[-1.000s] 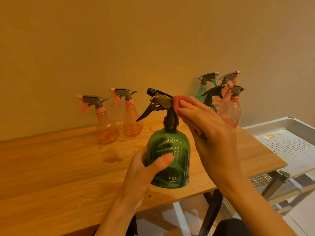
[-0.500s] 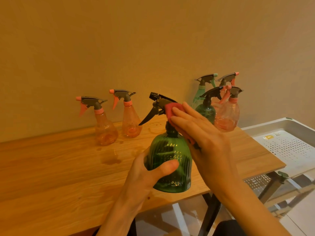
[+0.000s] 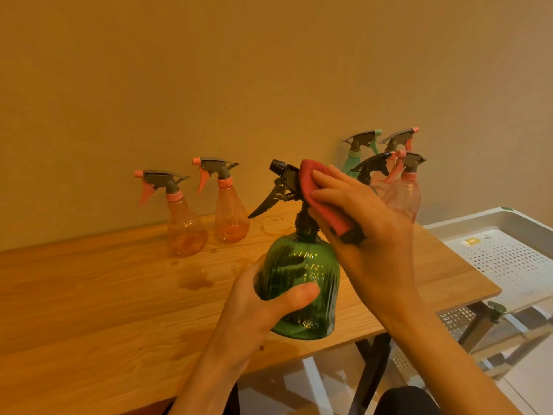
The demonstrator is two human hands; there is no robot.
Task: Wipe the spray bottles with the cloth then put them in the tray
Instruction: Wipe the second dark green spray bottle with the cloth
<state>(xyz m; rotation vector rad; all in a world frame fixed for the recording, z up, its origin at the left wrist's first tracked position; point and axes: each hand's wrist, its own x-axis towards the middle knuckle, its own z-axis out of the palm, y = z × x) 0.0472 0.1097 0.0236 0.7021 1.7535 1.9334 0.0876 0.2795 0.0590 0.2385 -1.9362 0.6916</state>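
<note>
My left hand (image 3: 254, 313) grips the ribbed body of a dark green spray bottle (image 3: 302, 283) with a black trigger head, held just above the wooden table (image 3: 89, 310). My right hand (image 3: 365, 223) holds a pink-red cloth (image 3: 317, 190) against the back of the bottle's head and neck. Two orange spray bottles (image 3: 185, 226) (image 3: 230, 217) stand at the back of the table to the left. A cluster of several bottles (image 3: 401, 190) stands at the back right, partly hidden behind my right hand. A white perforated tray (image 3: 508, 256) sits to the right of the table, lower down.
A small wet patch (image 3: 194, 283) lies on the table in front of the orange bottles. A plain wall runs right behind the table. The table's right edge ends beside the tray, with black table legs (image 3: 371, 372) and a cart frame below.
My right hand has slid the cloth along the green bottle's spray head and neck, and the bottle has tilted and shifted slightly in my left hand. The other bottles stay put.
</note>
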